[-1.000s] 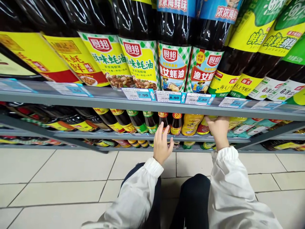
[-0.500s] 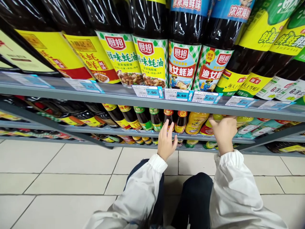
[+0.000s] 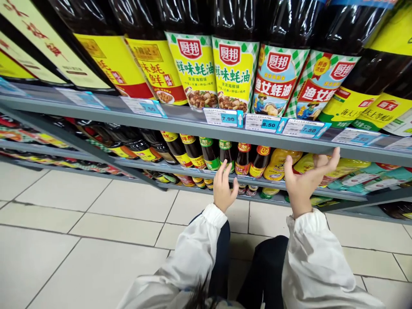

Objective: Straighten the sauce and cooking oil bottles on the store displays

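Note:
My left hand is open, fingers apart, in front of the lower shelf. Nearest to it are a small green-labelled sauce bottle and a red-labelled sauce bottle; I cannot tell whether a fingertip touches either. My right hand is also open and holds nothing, its thumb up and fingers spread to the right. Behind it lie yellow squeeze bottles, partly covered by the hand. A yellow bottle with an oval label stands between the two hands.
The upper shelf edge, with price tags, runs just above my hands. Large oyster sauce bottles stand on it. A slanted grey shelf support is at the left. My knees are bent above the tiled floor.
My right hand has drawn back from the yellow bottles and opened, fingers spreading. The view has turned right, so the shelf's left part shows more. My left hand stays near the small bottles.

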Demonstrator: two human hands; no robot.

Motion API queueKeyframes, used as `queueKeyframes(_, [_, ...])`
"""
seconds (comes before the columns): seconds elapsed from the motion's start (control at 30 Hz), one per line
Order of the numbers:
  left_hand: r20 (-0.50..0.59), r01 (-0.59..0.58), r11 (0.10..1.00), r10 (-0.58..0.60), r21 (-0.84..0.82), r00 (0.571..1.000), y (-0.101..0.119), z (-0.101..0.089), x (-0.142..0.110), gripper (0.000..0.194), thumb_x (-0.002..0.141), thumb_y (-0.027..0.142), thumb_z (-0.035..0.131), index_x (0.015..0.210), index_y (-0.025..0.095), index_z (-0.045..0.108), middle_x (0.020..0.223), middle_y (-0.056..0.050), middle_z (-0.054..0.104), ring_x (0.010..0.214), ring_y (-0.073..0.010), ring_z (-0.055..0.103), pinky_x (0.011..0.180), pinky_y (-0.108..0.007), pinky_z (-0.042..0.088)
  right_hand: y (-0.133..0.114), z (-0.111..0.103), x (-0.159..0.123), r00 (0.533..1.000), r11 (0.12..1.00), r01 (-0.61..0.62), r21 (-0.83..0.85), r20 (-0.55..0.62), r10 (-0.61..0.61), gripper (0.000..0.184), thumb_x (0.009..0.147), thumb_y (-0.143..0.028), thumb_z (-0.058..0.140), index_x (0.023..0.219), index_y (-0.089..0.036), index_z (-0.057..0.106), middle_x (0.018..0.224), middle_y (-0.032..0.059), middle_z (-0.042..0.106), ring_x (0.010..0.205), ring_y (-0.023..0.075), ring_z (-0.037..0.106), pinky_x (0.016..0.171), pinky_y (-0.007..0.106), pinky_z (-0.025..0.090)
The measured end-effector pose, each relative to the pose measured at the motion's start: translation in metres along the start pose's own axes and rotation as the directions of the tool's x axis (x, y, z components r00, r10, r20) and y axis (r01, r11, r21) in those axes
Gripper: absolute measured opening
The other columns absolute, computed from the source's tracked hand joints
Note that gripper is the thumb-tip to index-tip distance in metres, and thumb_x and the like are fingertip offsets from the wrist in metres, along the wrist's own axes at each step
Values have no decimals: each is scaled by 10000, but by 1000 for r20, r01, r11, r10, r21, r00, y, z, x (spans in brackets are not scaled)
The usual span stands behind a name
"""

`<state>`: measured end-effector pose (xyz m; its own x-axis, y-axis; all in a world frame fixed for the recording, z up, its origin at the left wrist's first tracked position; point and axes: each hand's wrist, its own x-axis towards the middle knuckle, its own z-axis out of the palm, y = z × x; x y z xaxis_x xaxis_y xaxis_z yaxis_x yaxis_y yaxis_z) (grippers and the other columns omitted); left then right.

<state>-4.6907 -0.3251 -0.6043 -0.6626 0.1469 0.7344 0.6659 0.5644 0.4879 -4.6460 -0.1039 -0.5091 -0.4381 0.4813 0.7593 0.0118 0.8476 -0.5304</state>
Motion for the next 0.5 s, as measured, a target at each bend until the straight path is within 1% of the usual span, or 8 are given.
queueKeyframes(0.1, [-61,157,986,-160,-51,985,-3,4,-6,475,999,235,487,1468,166,464,1460,-201,536,1406,-287,503,1162,-482,435,-3,25,-1,977,1000,-19,-14,-212,15,704,891,-465,566,1384,-167,161,1333,240,366,1205,291,549,1026,567,503])
queueKeyframes(0.13, [-68,205,976,-209,-70,975,-2,7,-8,452,999,242,486,1444,166,483,1419,-194,564,1370,-282,534,1144,-476,453,-1,33,-3,973,999,-33,-22,-229,27,695,886,-474,566,1366,-160,173,1315,239,375,1217,300,540,1039,574,489])
queueKeyframes(0.17, [-67,242,967,-247,-84,967,-1,10,-9,432,998,248,491,1422,168,500,1376,-186,589,1329,-277,564,1121,-470,472,2,39,-4,977,998,-50,-39,-210,40,728,873,-500,580,1369,-144,183,1312,248,386,1247,323,522,1061,591,464])
queueKeyframes(0.23, [-63,279,955,-286,-99,956,3,17,-10,403,992,260,514,1385,171,524,1310,-172,623,1265,-274,599,1084,-460,496,8,46,-5,993,991,-77,-109,-93,67,853,830,-578,627,1403,-100,214,1339,286,414,1316,390,468,1104,637,392])
queueKeyframes(0.3, [-65,277,955,-285,-105,956,7,22,-7,392,988,269,531,1368,173,535,1284,-167,635,1247,-275,602,1071,-456,498,13,49,-5,995,977,-90,-194,24,96,964,776,-643,674,1425,-56,270,1368,320,435,1355,453,416,1125,672,330])
queueKeyframes(0.33, [-70,270,957,-278,-107,958,9,22,-5,390,988,271,530,1365,172,538,1279,-166,636,1247,-275,599,1069,-454,497,13,49,-4,992,970,-95,-224,61,111,982,762,-655,684,1425,-39,303,1375,330,444,1359,469,405,1129,680,313])
queueKeyframes(0.4, [-85,259,960,-269,-106,959,10,20,0,389,991,267,516,1367,170,538,1283,-168,629,1253,-273,592,1063,-447,497,12,49,-3,987,963,-104,-248,93,131,968,779,-647,674,1425,-12,334,1393,345,445,1355,473,401,1132,682,301])
queueKeyframes(0.5, [-129,269,959,-279,-90,952,6,13,4,381,998,264,493,1363,167,537,1292,-171,615,1255,-270,588,1060,-435,491,4,50,-6,988,962,-108,-250,79,132,968,827,-617,636,1454,33,288,1433,375,403,1384,474,359,1146,696,266])
